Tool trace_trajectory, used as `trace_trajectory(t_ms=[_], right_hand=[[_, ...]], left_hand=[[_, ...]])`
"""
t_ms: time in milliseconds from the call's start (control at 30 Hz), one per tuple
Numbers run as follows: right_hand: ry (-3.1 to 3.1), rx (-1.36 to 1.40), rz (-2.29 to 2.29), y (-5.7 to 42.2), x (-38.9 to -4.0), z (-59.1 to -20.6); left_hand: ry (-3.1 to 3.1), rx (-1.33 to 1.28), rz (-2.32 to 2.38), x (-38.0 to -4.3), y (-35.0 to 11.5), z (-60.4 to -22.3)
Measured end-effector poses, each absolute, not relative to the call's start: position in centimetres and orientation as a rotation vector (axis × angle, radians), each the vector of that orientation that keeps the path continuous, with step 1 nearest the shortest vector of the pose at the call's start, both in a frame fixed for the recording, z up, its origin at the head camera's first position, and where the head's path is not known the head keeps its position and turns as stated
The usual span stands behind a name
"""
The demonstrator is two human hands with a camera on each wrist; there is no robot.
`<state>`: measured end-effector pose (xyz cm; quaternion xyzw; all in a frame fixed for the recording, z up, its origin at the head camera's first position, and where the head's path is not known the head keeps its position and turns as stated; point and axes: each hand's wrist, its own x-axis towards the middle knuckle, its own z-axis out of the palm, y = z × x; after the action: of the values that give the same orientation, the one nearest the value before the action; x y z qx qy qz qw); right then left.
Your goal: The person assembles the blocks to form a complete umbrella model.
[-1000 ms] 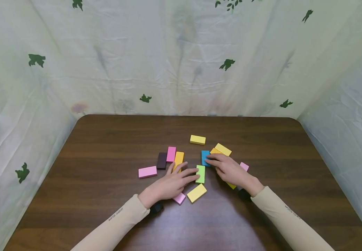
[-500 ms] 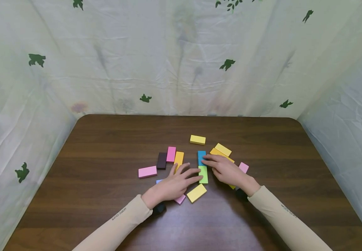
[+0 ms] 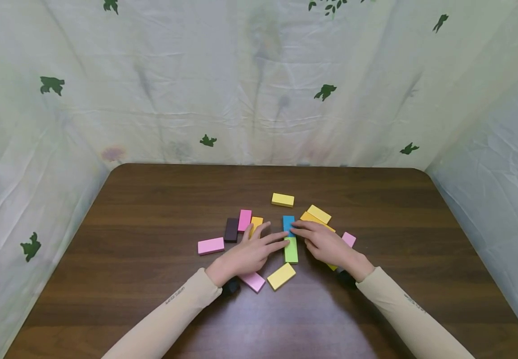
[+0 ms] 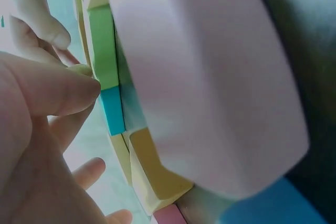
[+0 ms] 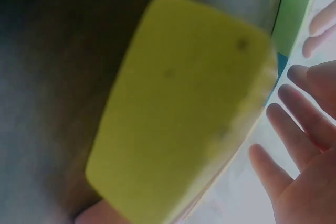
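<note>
A blue block (image 3: 288,221) and a green block (image 3: 291,253) lie flat end to end in the middle of the table, forming a straight column. My left hand (image 3: 245,257) reaches in from the left, its fingertips at the seam between the two; its wrist view shows the thumb beside the green block (image 4: 105,48) and blue block (image 4: 112,111). From the other side, my right hand (image 3: 328,244) has outstretched fingertips at the blue block's right edge. In the right wrist view those fingers (image 5: 294,135) are spread and grip nothing.
Left of the column lie a dark block (image 3: 231,230), magenta block (image 3: 245,220), orange block (image 3: 257,224) and pink block (image 3: 211,246). A light pink block (image 3: 253,282) and yellow block (image 3: 281,276) lie nearer. Another yellow block (image 3: 283,200) is farther back; several more lie right.
The blue block has slid left and the green block slightly right, so their edges now line up. My left fingertips have moved up to the seam; my right hand has shifted left.
</note>
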<state>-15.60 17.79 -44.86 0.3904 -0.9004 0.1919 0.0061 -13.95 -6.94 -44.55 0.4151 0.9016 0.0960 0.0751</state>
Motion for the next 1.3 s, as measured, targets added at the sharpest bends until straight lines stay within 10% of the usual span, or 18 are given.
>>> trace_trajectory(t_ms=[1300], right_hand=[[-2.648, 1.597, 0.680, 15.7, -8.5, -44.3]], left_hand=[[2.631, 1.154, 0.333, -15.1, -7.2, -44.6]])
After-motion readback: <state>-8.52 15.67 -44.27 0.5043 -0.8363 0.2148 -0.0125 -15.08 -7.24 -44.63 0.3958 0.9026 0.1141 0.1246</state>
